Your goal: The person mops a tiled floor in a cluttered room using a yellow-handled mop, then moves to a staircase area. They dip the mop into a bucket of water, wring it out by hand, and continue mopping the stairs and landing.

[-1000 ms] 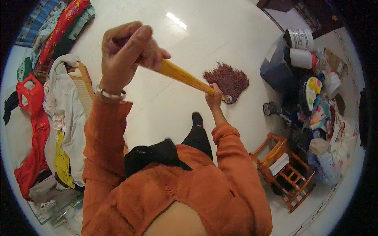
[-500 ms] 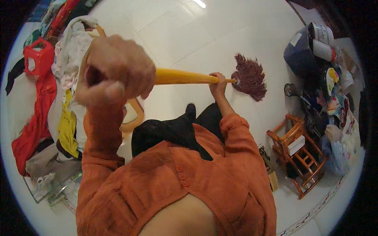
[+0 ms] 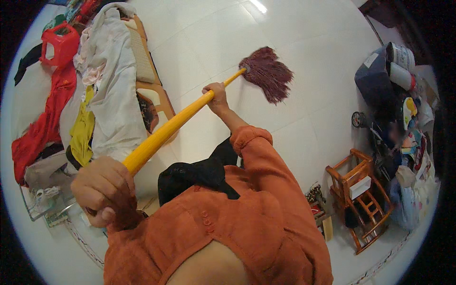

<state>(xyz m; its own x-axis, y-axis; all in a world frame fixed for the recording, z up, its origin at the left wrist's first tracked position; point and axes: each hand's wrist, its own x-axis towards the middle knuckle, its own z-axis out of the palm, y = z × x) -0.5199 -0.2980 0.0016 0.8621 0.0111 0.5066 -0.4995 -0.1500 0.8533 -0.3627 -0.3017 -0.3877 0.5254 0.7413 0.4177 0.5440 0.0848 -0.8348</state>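
Note:
A string mop with a yellow handle [image 3: 173, 127] slants across my front, from the lower left up to the right. My left hand [image 3: 105, 190] is wrapped round the top end of the handle, close in front of me. Farther down the shaft, my right hand [image 3: 217, 97] grips it a short way above the head. The dark red-brown mop head [image 3: 267, 73] lies spread on the pale tiled floor [image 3: 199, 42], ahead and right of centre. My palms and the handle's very end are hidden behind my fingers.
Left stands a wooden-framed seat [image 3: 144, 52] draped with a whitish cloth [image 3: 114, 85], with red clothing [image 3: 61, 95], a yellow garment [image 3: 83, 128] and a red plastic stool [image 3: 60, 43] beside it. At right are a small wooden chair [image 3: 358, 190] and a dark box [image 3: 375, 71] amid piled goods.
The mop head has swung left and away from me. My left hand has dropped down and left toward my body, and my right hand has moved left with the shaft.

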